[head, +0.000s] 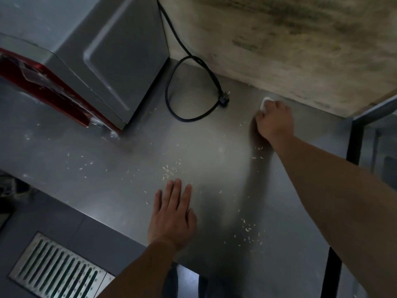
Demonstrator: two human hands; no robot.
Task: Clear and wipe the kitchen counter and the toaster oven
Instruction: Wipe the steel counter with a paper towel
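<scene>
Counter [204, 143] strewn with pale crumbs [169, 169]. Right hand [275, 121] clenched around white cloth [266, 102] near wall; left hand [171, 216] flat, fingers spread.

Left hand [171, 218] lies flat, palm down, fingers [175, 193] extended and close together, pointing toward 12 o'clock, forearm entering from 6 o'clock. Right hand [275, 121] is fisted, knuckles up, arm fully extended from 4 o'clock toward 11 o'clock.

Your right hand [275, 120] presses a white cloth [264, 102] onto the crumb-strewn counter [204, 147]; your left hand [171, 214] lies flat.
</scene>
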